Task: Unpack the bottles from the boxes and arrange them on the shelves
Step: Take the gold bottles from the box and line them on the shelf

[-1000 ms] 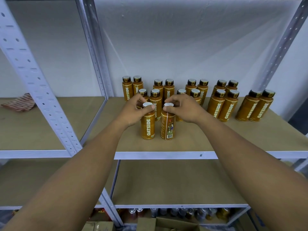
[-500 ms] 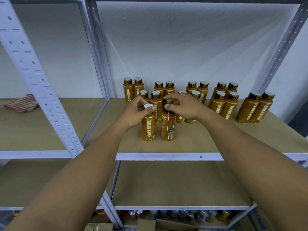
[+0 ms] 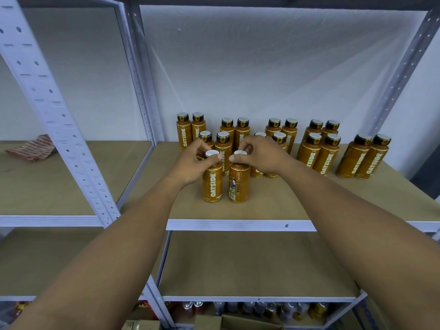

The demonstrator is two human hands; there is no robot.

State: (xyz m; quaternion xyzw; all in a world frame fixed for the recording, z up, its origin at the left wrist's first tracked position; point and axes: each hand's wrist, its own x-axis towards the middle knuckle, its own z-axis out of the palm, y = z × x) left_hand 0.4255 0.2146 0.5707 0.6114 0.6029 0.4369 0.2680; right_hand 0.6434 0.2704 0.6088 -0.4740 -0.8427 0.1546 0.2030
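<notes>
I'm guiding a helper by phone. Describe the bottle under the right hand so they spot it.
On the upper brown shelf of the right-hand rack, two bottles stand in front of the rows, nearest the edge. The right hand pinches the cap of the barcode bottle, the right one of the pair. Its neighbour bottle shows OATSIDE; this one shows a barcode.
</notes>
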